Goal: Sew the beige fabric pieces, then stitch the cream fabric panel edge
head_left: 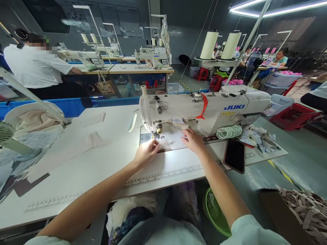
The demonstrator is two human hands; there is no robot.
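A white JUKI sewing machine (204, 109) stands on the white table (76, 170). A small pale fabric piece (171, 139) lies on the machine bed under the needle (156, 134). My left hand (146, 152) rests at the fabric's near left edge, fingers curled and pinching it just beside the presser foot. My right hand (193, 140) lies on the fabric's right side, fingers pressed flat and bent on the cloth.
A dark phone (234, 154) lies at the table's right, beside a coil of pale green elastic (229, 131) and fabric scraps (258, 139). Pale cloth strips (84, 136) lie at left. A box of strips (304, 211) sits lower right. Another person (38, 68) works behind.
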